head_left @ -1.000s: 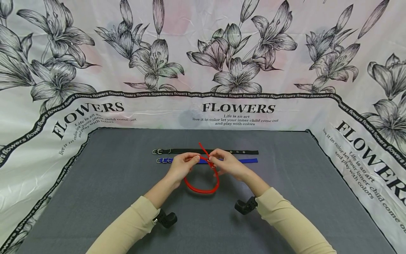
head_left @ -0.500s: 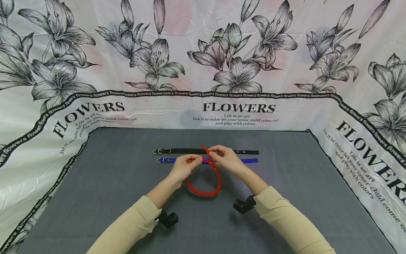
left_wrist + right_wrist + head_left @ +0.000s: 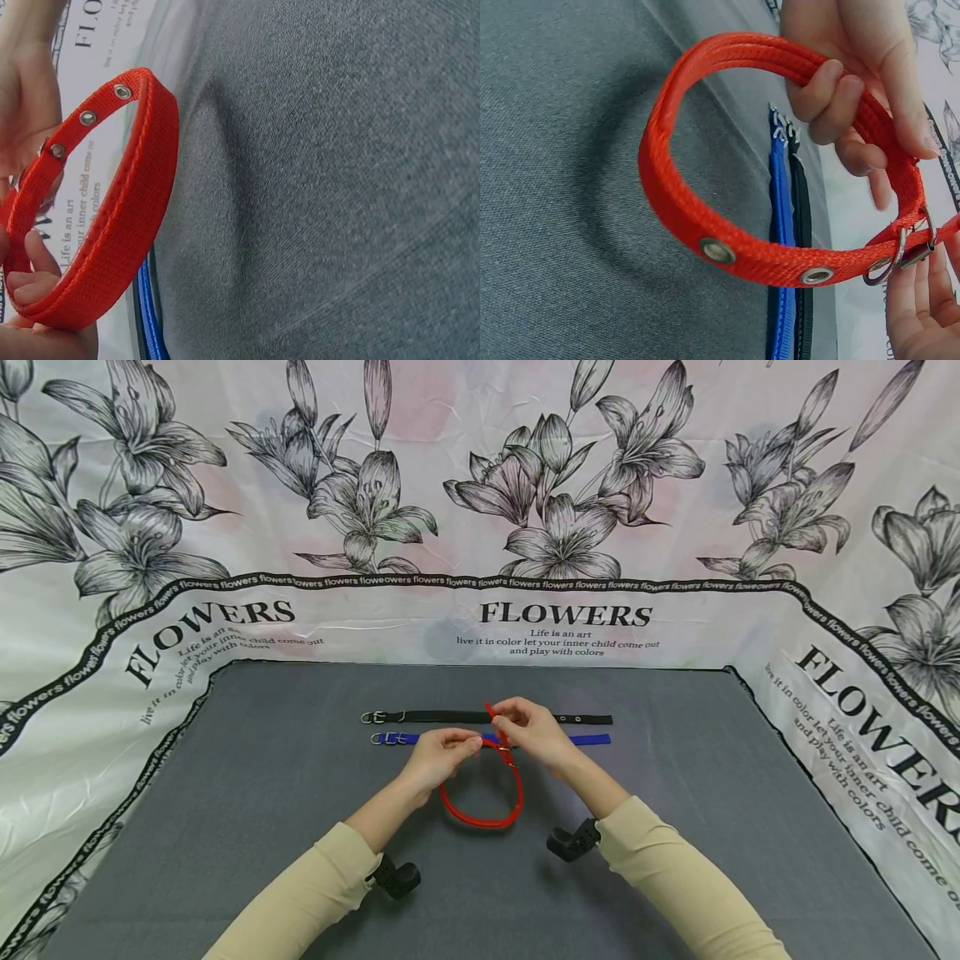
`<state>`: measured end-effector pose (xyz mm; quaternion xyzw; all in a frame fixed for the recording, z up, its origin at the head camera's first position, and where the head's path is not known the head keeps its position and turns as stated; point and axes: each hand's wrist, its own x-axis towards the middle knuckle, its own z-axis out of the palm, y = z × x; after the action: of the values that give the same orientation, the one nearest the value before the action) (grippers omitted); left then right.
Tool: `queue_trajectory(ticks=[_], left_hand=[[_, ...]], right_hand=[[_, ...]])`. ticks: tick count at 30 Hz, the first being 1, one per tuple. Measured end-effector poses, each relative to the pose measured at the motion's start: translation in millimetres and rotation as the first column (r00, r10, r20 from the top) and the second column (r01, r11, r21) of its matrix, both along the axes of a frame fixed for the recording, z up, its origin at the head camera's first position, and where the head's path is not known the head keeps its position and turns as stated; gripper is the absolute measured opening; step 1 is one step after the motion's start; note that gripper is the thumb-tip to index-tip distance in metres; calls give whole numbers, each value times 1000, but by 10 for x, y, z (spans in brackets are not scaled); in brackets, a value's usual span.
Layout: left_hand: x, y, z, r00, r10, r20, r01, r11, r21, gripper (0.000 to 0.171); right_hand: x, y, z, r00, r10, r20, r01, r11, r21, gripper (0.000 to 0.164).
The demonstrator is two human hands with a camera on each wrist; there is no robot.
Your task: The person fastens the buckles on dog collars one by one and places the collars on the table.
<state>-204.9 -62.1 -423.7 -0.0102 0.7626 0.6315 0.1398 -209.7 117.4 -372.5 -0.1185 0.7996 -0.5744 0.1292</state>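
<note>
Holds the red collar [image 3: 487,823] looped above the gray tabletop [image 3: 225,827]: grips its band [image 3: 742,52] near the buckle [image 3: 917,256] with the left hand [image 3: 437,760], seemingly to steady it, and pinches the free end [image 3: 491,710] with the right hand [image 3: 532,731], perhaps to keep it taut. Beyond, has a blue collar [image 3: 592,739], then a black collar [image 3: 442,717], laid parallel, probably to stay out of the way.

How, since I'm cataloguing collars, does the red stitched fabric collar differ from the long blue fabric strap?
The red stitched fabric collar curves into a loop; the long blue fabric strap lies straight. The left hand and right hand hold the red collar up; the blue strap rests on the grey surface. Each has a metal buckle.
</note>
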Motion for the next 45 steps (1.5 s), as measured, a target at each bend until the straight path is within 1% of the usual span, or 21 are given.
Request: queue_trajectory(ticks=[3,6,10,13,17,22,25,31,38,45], left_hand=[[4,-13,14,1000,-3,-3,3,1000,-26,27],[-5,-30,28,1000,-1,2,1,999,-49,24],[-32,-47,42,1000,8,7,-8,999,-48,21],[-40,-48,54,1000,15,9,-14,999,-42,22],[-40,-47,58,1000,21,-7,-22,999,-43,24],[-35,-41,61,999,23,-34,-24,999,-27,24],[-30,-36,63,998,18,-53,-20,999,-27,24],[-21,-38,76,998,15,-60,-17,999,-38,24],[-4,-77,107,996,24,-83,-28,998,-53,20],[6,-124,130,994,13,-104,-19,998,-59,19]], right_hand=[[-12,1,-5,1000,-8,-3,8,1000,-19,27],[-20,2,-14,1000,-11,-4,11,1000,-27,27],[-26,9,-11,1000,-1,-3,1,1000,-26,27],[-94,36,-93,1000,19,5,-19,999,-32,25],[-204,83,-241,999,44,16,-44,998,-41,23],[-228,112,-262,996,80,27,-80,997,-21,21],[-227,127,-249,992,126,20,-125,992,-4,18],[-221,144,-221,979,204,-15,-203,978,54,14],[-222,116,-208,967,248,-58,-236,958,165,13],[-209,83,-177,954,281,-102,-251,938,240,11]])
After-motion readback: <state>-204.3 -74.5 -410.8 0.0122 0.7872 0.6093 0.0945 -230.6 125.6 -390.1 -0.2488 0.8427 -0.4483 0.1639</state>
